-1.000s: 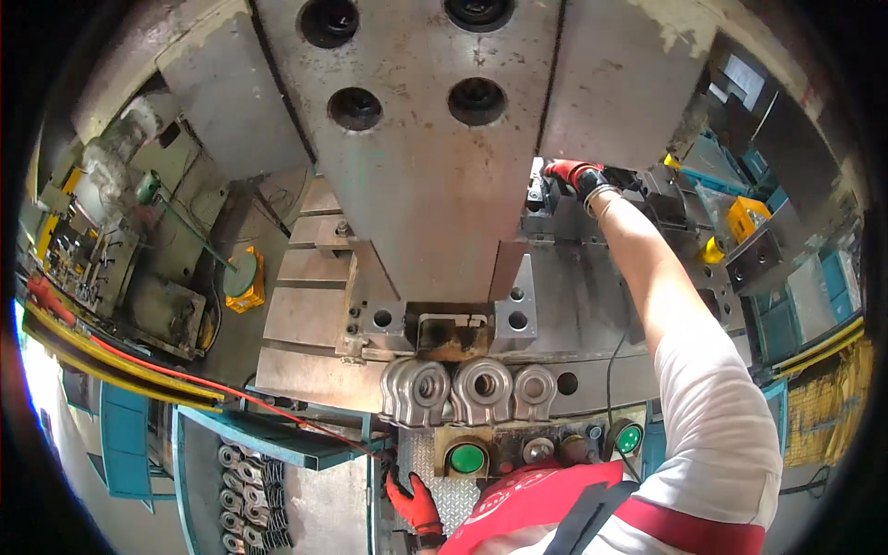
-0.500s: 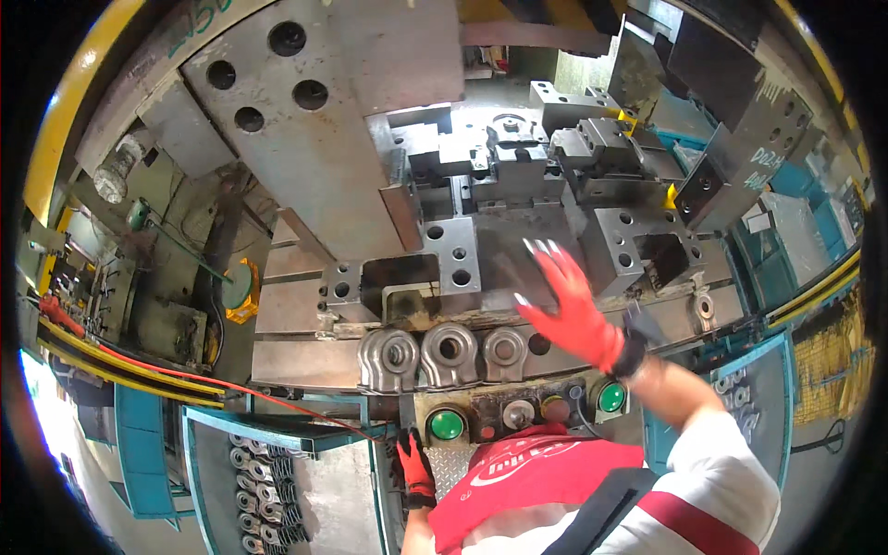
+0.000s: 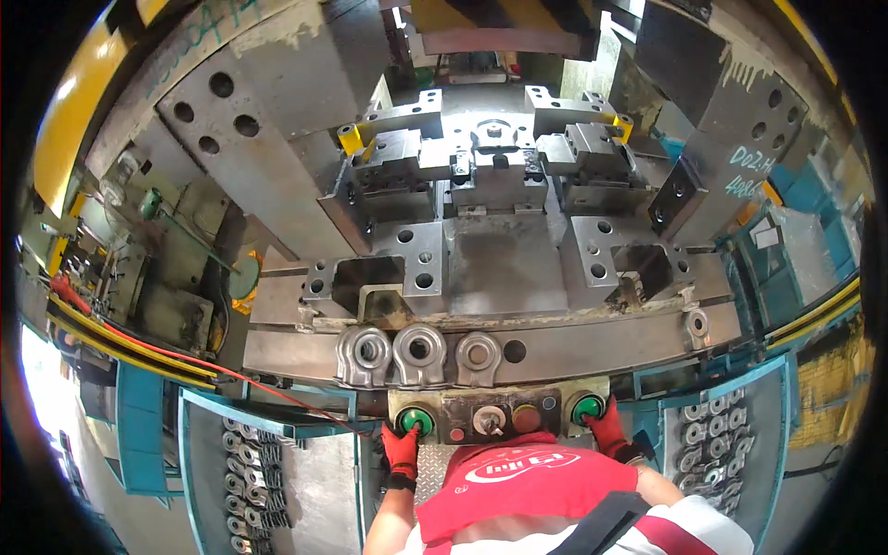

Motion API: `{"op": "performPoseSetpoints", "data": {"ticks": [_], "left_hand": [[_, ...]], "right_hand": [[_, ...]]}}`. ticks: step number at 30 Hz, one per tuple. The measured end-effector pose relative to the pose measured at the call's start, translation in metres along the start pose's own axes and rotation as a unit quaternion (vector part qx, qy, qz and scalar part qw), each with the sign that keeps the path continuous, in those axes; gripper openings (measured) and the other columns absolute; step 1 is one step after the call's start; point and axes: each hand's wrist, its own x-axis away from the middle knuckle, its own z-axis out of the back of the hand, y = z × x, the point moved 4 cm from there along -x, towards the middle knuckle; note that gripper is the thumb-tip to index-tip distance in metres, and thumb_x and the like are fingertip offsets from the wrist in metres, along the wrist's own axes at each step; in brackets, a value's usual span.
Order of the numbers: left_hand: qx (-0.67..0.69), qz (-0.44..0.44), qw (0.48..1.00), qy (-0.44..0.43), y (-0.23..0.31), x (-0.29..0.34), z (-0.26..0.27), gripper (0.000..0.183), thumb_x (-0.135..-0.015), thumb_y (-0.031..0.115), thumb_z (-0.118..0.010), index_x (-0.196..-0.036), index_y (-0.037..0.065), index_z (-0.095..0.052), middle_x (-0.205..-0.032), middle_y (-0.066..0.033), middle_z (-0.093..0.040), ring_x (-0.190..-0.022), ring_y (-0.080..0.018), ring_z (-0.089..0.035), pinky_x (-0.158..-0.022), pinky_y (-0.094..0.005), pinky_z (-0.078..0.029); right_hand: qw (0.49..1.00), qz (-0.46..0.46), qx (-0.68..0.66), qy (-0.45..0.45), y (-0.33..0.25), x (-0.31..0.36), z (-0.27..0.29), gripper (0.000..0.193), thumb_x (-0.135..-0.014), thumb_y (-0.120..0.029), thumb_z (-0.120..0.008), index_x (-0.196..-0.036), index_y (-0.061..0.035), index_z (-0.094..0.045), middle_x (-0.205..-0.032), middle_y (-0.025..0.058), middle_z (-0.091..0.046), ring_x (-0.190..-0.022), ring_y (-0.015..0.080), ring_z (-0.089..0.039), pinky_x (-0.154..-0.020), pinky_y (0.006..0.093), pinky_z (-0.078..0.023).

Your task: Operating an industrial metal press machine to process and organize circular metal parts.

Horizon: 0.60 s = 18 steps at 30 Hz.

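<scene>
My left hand [image 3: 401, 450], in a red and black glove, is at the left green push button [image 3: 413, 416] of the control box, its thumb on the button and its other fingers apart beside the box. At the box's other end, my right hand [image 3: 606, 431], gloved alike, touches the right green button [image 3: 585, 407] with its fingers spread around the corner. Neither hand holds anything. Beyond the box, three ring-shaped metal parts [image 3: 419, 353] stand in a row on the press bed's front ledge. A bright metal part [image 3: 495, 132] sits on the central die block [image 3: 499, 180].
Thick steel columns [image 3: 268, 157] flank the die. One small ring part [image 3: 696, 326] lies at the ledge's right end. Blue-framed bins holding metal parts [image 3: 242, 472] stand on both sides of me. A red hose [image 3: 277, 390] runs in from the left.
My right hand has come back from over the die area to the right green button. My left hand has moved up onto the left one. The view has shifted.
</scene>
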Motion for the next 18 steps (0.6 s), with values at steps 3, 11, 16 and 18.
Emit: {"op": "performPoseSetpoints", "data": {"ticks": [3,11,16,18], "left_hand": [[-0.029,0.018,0.999,0.020,-0.001,0.000,0.004,0.092,-0.062,0.021,-0.083,-0.134,-0.006,-0.032,-0.134,-0.0239,-0.040,-0.126,-0.0341,-0.038,-0.105,-0.0371,-0.030],[0.069,0.015,0.997,0.012,-0.002,-0.004,0.001,0.090,-0.062,0.013,-0.082,-0.136,-0.003,-0.033,-0.134,-0.0206,-0.041,-0.127,-0.0309,-0.037,-0.106,-0.0358,-0.029],[0.036,-0.004,0.999,0.035,-0.010,-0.004,0.003,0.092,-0.061,0.016,-0.084,-0.135,-0.004,-0.033,-0.134,-0.0207,-0.041,-0.126,-0.0306,-0.038,-0.106,-0.0356,-0.029],[0.052,-0.006,0.998,0.029,-0.012,-0.003,0.003,0.092,-0.061,0.018,-0.084,-0.135,-0.004,-0.034,-0.134,-0.0213,-0.041,-0.126,-0.0309,-0.038,-0.106,-0.0359,-0.029]], "right_hand": [[0.999,-0.002,-0.043,0.005,-0.002,-0.003,-0.004,0.095,-0.065,-0.018,-0.079,-0.137,0.0055,-0.023,-0.125,0.0276,-0.049,-0.118,0.0381,-0.047,-0.097,0.0394,-0.039],[0.997,-0.037,0.066,-0.002,-0.006,-0.001,-0.001,0.100,-0.064,-0.030,-0.079,-0.138,0.0040,-0.021,-0.119,0.0291,-0.050,-0.112,0.0408,-0.050,-0.093,0.0423,-0.042],[0.995,-0.037,0.094,0.004,-0.014,0.001,0.003,0.100,-0.064,-0.030,-0.079,-0.138,0.0046,-0.021,-0.119,0.0297,-0.050,-0.113,0.0413,-0.049,-0.094,0.0430,-0.041],[0.996,-0.029,0.083,0.003,-0.014,0.001,0.003,0.099,-0.065,-0.029,-0.078,-0.138,0.0048,-0.022,-0.119,0.0301,-0.050,-0.113,0.0417,-0.049,-0.094,0.0431,-0.041]]}}
